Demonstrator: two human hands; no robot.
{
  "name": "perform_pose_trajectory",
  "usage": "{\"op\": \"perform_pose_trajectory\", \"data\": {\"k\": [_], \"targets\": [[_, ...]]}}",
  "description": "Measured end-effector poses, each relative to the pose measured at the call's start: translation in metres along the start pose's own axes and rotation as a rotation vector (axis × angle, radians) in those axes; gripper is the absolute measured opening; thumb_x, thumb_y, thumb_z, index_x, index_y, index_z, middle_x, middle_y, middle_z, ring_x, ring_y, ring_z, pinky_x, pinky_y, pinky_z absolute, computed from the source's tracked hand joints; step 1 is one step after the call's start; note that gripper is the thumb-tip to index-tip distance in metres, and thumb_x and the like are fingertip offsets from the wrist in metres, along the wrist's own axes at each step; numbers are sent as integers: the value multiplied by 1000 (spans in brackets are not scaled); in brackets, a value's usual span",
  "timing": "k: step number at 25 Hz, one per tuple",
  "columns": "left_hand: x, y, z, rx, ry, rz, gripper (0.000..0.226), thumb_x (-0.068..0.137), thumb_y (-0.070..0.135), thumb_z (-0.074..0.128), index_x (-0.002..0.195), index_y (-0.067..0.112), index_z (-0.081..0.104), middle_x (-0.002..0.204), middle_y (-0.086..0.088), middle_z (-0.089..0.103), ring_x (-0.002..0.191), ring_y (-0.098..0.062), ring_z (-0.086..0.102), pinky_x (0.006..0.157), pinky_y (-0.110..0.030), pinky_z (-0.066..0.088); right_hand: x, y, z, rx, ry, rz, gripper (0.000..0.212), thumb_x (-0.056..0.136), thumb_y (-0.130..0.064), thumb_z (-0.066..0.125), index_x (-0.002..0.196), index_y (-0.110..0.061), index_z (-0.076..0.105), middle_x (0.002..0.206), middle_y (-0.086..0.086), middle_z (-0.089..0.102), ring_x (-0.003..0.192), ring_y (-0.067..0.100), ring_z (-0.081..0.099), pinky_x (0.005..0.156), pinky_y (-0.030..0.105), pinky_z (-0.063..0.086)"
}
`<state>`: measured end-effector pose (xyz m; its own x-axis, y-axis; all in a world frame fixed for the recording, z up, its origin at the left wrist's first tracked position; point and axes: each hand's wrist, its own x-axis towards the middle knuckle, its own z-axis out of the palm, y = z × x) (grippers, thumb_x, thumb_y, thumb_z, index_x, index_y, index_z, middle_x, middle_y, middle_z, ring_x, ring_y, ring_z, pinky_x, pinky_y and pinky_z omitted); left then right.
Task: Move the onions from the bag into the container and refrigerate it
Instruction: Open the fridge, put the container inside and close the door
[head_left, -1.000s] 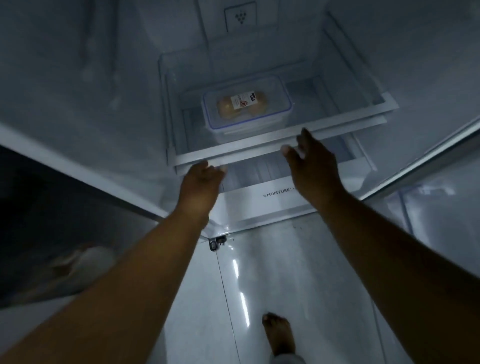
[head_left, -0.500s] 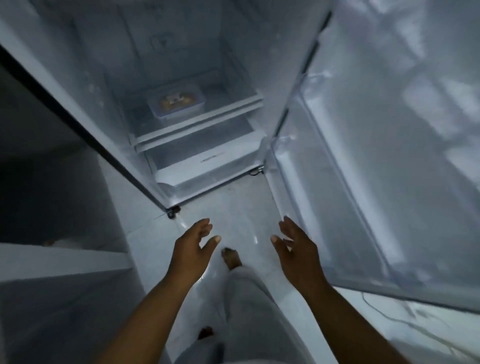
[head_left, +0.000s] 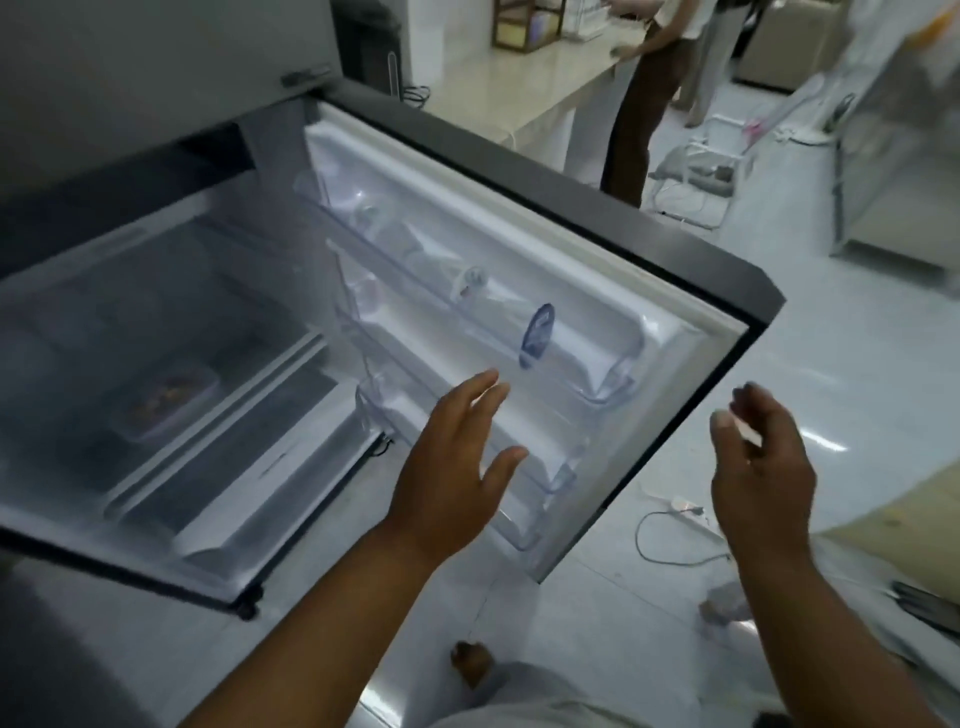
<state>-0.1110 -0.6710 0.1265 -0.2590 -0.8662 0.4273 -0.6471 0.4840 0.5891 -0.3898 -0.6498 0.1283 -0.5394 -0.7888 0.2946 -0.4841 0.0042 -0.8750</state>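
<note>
A clear lidded container (head_left: 165, 404) with brownish onions inside rests on a low glass shelf (head_left: 218, 415) inside the open fridge, at the left. My left hand (head_left: 452, 467) is empty with fingers spread, in front of the inner side of the fridge door (head_left: 519, 332). My right hand (head_left: 761, 467) is also empty and open, to the right of the door's outer edge, apart from it. Both hands are well clear of the container.
The door swings out to the right, with clear door bins (head_left: 467, 312). A cable (head_left: 670, 540) lies on the white tiled floor. A person (head_left: 649, 93) stands by a counter (head_left: 519, 78) at the back. My foot (head_left: 470, 662) is below.
Both hands have pulled back out of the fridge, away from the shelf with the container. My view has risen and turned right, so the door and the room now show.
</note>
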Motion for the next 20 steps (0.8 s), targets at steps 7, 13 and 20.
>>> {"op": "perform_pose_trajectory", "data": {"k": [7, 13, 20], "targets": [[30, 23, 22, 324, -360, 199, 79, 95, 47, 47, 153, 17, 4, 164, 1, -1, 149, -16, -9, 122, -40, 8, 18, -37, 21, 173, -60, -50, 55, 92, -46, 49, 144, -42, 30, 146, -18, 41, 109, -21, 48, 76, -7, 36], [-3, 15, 10, 424, -175, 126, 75, 89, 54, 55, 149, 25, 23, 159, 0, 27, 148, -17, 10, 112, -29, -3, -25, -39, 17, 169, -47, -150, 56, 87, -40, 56, 140, -34, 38, 138, -16, 47, 119, -14, 47, 85, 16, 44], [-70, -10, -40, 343, -44, -78, 75, 89, 68, 37, 148, 23, 26, 160, 2, 25, 148, -13, 12, 117, -37, 24, -67, -62, 19, 238, -142, -358, 48, 90, -37, 49, 137, -29, 46, 117, -4, 59, 105, 12, 60, 90, 18, 46]]}}
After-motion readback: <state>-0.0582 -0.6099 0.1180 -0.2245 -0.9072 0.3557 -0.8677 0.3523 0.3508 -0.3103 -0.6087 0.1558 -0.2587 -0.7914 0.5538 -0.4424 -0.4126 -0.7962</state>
